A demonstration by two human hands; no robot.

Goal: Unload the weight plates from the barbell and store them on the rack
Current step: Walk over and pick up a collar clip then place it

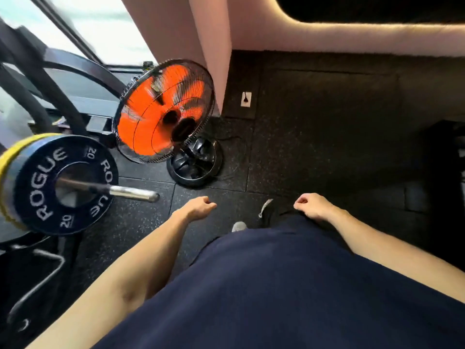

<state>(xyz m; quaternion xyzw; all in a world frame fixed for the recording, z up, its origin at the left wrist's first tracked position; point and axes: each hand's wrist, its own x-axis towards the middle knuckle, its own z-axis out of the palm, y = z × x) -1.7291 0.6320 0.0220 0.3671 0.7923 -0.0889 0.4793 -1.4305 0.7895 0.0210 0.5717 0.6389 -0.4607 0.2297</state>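
- Hands first: the left hand (201, 206) hangs low over the black speckled rubber floor (314, 147), its grip loosely curled and holding nothing.
- The right hand (313, 205) hangs in front of the dark navy shirt (289, 285), its grip also loosely curled on nothing; both forearms are bare.
- The black round weight plate with white "ROGUE" and "20" lettering (50, 182) sits on the barbell at the left edge of view, well to the left of the left hand.
- A yellow-rimmed plate (7, 159) lies directly behind the black one, touching it.
- The shiny chrome barbell sleeve (130, 192) sticks out of the black plate's centre hole toward the left hand, its end near the hand but not touching it.
- A floor fan with orange blades inside a black wire cage (163, 112) stands on its black round base beyond the sleeve, tilted upward.
- A pale pink wall corner (214, 46) rises just behind the fan, with a white socket plate (245, 99) low on the dark wall beside it.
- Two shoe tips show beneath the shirt hem, one grey (239, 225).
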